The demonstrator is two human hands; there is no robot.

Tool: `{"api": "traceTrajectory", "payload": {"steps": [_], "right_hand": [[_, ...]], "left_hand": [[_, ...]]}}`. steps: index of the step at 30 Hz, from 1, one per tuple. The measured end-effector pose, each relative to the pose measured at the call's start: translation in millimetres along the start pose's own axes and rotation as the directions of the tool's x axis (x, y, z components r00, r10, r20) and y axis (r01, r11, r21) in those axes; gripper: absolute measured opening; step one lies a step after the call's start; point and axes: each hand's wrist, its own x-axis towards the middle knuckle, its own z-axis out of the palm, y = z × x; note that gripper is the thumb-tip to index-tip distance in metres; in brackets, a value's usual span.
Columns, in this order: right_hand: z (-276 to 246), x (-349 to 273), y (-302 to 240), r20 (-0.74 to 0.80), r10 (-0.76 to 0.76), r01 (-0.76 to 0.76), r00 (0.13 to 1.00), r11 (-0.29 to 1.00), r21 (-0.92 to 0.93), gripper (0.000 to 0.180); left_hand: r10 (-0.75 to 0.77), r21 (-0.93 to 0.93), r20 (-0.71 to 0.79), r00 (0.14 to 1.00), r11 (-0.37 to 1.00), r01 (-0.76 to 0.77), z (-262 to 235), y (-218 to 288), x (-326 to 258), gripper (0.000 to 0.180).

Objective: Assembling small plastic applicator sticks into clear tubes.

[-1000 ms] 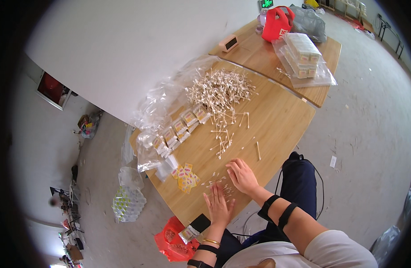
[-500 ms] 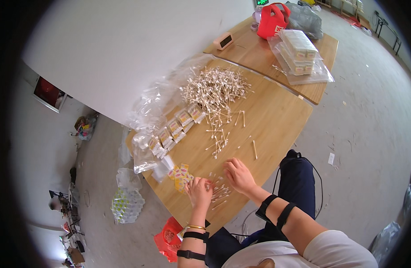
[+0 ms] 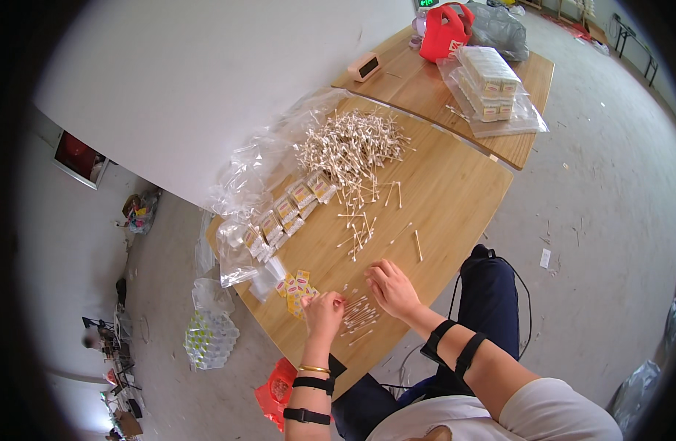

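Observation:
A small group of cotton swabs [image 3: 360, 314] lies side by side near the table's front edge, between my two hands. At its left side is my left hand [image 3: 324, 312], fingers bent and pressed together at the tips; whatever they pinch is too small to make out. My right hand [image 3: 392, 289] rests on the wood just beyond the group's right end, its fingers curled under so that their tips are hidden. Yellow-and-white printed cards [image 3: 297, 288] overlap beside my left fingers. Farther off, a big heap of cotton swabs [image 3: 356, 145] spreads out, with several strays nearer me.
A row of small packed boxes [image 3: 286, 209] stands left of the heap, along clear plastic bags [image 3: 239, 176]. On the farther table [image 3: 419, 84] are a pale clock [image 3: 365, 67], a red bag [image 3: 446, 33] and stacked wrapped packs [image 3: 489, 81]. A red plastic bag [image 3: 278, 389] hangs below the front edge.
My left hand has drawn slightly left, off the small group of cotton swabs, so more of them show. My right hand has barely moved.

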Motion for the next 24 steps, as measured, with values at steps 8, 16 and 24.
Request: {"api": "traceTrajectory", "payload": {"steps": [8,16,24], "right_hand": [[0.3,-0.1,-0.1,0.008,0.005,-0.005,1.000,1.000,-0.012,0.016],[2.8,-0.2,3.3,0.025,0.029,-0.029,0.999,1.000,-0.011,0.015],[2.5,0.5,0.8,0.005,0.002,-0.002,1.000,1.000,-0.019,0.018]], "left_hand": [[0.120,0.068,-0.036,0.992,0.991,-0.118,-9.9,-0.5,2.9,0.012],[0.053,0.016,0.003,0.999,0.998,-0.053,34.2,24.5,-41.2,0.077],[0.027,0.096,0.022,0.999,0.995,-0.029,47.7,16.8,-27.7,0.086]]}}
